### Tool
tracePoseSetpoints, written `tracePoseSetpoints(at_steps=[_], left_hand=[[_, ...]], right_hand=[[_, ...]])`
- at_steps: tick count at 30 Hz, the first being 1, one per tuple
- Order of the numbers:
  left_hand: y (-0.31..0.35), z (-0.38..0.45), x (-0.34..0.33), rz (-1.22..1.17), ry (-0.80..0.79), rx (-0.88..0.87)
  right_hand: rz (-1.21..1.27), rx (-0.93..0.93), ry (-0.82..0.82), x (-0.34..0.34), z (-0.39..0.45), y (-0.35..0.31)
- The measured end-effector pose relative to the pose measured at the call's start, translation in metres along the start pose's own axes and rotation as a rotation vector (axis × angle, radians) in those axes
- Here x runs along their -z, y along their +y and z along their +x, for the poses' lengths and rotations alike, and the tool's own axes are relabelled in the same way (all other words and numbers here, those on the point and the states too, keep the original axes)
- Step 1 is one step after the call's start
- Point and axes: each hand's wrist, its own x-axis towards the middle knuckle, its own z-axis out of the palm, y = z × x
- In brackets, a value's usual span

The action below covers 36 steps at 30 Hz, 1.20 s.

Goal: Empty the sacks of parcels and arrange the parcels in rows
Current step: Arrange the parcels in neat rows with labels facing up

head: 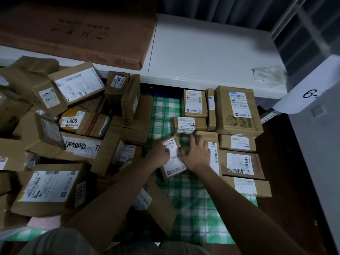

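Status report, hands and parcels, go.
Left hand and right hand both on small parcel over checked cloth. Rows forming right. Unsorted pile left.

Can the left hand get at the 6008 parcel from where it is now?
Probably yes. The left hand is on the small parcel, and the 6008 parcel lies label-up in the heap, uncovered, but taller boxes stand between.

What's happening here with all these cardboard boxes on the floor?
A person is sorting parcels by hand. Both hands, left and right, are on a small labelled parcel lying on the green checked cloth. To the right, a set of parcels already sits in neat rows next to a white cabinet. To the left, a jumbled heap of boxes is not yet arranged.
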Motion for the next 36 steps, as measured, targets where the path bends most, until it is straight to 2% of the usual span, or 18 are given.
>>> tracePoseSetpoints(at_steps=[2,4,9,11,14,17,25,30,36], left_hand=[[-0.002,0.009,-0.008,0.046,0.039,0.057],[-0.004,0.014,-0.015,0.059,0.043,0.098],[-0.004,0.022,-0.021,-0.138,-0.071,0.265],[-0.001,0.023,-0.024,-0.117,-0.088,0.246],[0.008,0.03,-0.026,-0.116,-0.083,0.127],[0.023,0.04,-0.028,-0.089,-0.019,0.034],[0.03,0.045,-0.032,-0.079,-0.022,0.007],[0.022,0.044,-0.023,-0.008,-0.124,-0.038],[0.018,0.039,-0.011,-0.158,-0.159,-0.04]], right_hand=[[-0.004,-0.062,0.02,0.004,0.006,0.027],[0.0,-0.09,-0.05,0.003,0.01,0.05],[0.06,-0.097,-0.108,0.0,0.017,0.063],[0.078,-0.098,-0.107,0.003,0.02,0.064],[0.09,-0.077,-0.131,0.006,0.022,0.069],[0.08,-0.071,-0.146,0.004,0.021,0.069],[0.079,-0.072,-0.139,0.002,0.02,0.068],[0.07,-0.073,-0.147,0.002,0.019,0.067],[0.025,-0.079,-0.169,0.008,0.024,0.061]])
